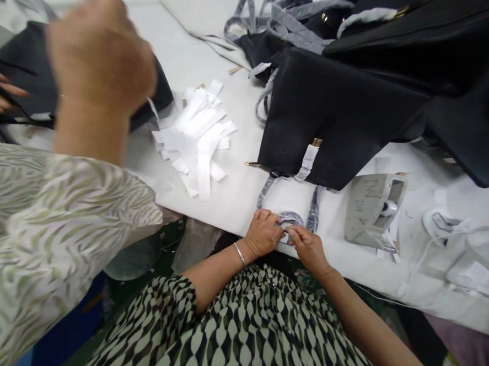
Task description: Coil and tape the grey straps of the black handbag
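Observation:
At the near edge of the table, my left hand [264,232] is closed on a coiled bag strap [291,219] wrapped in clear plastic film. Opposite it, my right hand [308,248] pinches the same coil, thumb and fingertips together. The strap's two ends run up to a black handbag [331,117] lying flat just beyond my hands. A gold clasp piece half covered by white wrapping [308,162] lies on the bag's face. What sits between my fingertips is too small to make out.
White paper strips [200,136] lie piled left of the bag. A grey tape dispenser [372,211] stands to the right. More black bags [418,45] are stacked behind. At left, a co-worker's blurred arm [96,131] reaches over another black bag.

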Demonstrator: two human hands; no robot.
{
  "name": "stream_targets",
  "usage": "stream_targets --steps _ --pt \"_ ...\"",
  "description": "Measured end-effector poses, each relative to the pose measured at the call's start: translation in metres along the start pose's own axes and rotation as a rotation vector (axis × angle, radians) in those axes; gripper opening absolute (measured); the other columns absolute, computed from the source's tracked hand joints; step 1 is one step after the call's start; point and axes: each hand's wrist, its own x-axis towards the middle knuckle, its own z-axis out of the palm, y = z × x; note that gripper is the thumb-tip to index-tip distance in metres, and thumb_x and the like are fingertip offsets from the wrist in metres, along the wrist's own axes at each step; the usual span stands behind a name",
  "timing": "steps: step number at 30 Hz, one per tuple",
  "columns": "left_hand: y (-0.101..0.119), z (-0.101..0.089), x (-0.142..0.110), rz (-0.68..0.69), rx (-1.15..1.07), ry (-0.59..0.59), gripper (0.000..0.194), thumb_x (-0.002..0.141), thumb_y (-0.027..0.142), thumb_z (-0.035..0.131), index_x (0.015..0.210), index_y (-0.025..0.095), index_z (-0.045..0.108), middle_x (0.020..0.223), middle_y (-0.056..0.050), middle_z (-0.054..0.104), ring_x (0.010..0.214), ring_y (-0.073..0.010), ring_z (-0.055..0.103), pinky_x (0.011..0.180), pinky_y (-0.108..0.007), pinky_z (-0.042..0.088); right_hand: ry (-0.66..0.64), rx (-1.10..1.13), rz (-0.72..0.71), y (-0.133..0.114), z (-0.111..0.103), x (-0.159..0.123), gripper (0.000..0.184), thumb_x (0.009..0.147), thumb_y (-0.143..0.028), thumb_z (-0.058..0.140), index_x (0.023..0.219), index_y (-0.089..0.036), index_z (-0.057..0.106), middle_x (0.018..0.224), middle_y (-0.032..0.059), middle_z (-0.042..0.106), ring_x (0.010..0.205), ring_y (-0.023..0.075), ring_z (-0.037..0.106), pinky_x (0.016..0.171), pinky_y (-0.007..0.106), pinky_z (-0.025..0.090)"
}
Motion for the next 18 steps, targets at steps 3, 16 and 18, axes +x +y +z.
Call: stream_targets --steps 3,16,18 --pt "-0.001 -0.002 0.001 0.013 0.009 -0.014 0.024 0.086 0.042 0.058 0.077 0.022 0.069 0.103 -0.005 0.058 0.102 -0.0245 0.04 0.094 -0.044 0.031 0.037 -0.002 0.0 0.003 0.003 -0.004 0.031 0.091 -0.043 0.041 0.092 -0.021 0.063 0.071 0.0011 0.065 0.063 0.0164 0.062 0.066 0.029 0.048" --pt "-0.002 -0.005 0.007 -0.021 -0.061 -0.096 0.018 0.088 0.033 0.056 0.082 0.02 0.066 0.096 -0.004 0.059 0.096 -0.0198 0.046 0.098 -0.041 0.028 0.151 -0.081 -0.338 0.025 0.012 -0.014 0.021 0.093 -0.027 0.045 0.101 -0.021 0.064 0.089 0.0049 0.07 0.08 0.0164 0.066 0.078 0.031 0.054" --pt "-0.002 -0.008 0.007 -0.024 -0.054 -0.119 0.016 0.088 0.031 0.055 0.084 0.019 0.064 0.093 -0.004 0.058 0.095 -0.0195 0.047 0.1 -0.041 0.027 0.17 -0.132 -0.449 0.027 0.013 -0.015 0.021 0.092 -0.023 0.046 0.102 -0.02 0.065 0.094 0.0062 0.071 0.089 0.0179 0.066 0.084 0.033 0.054"
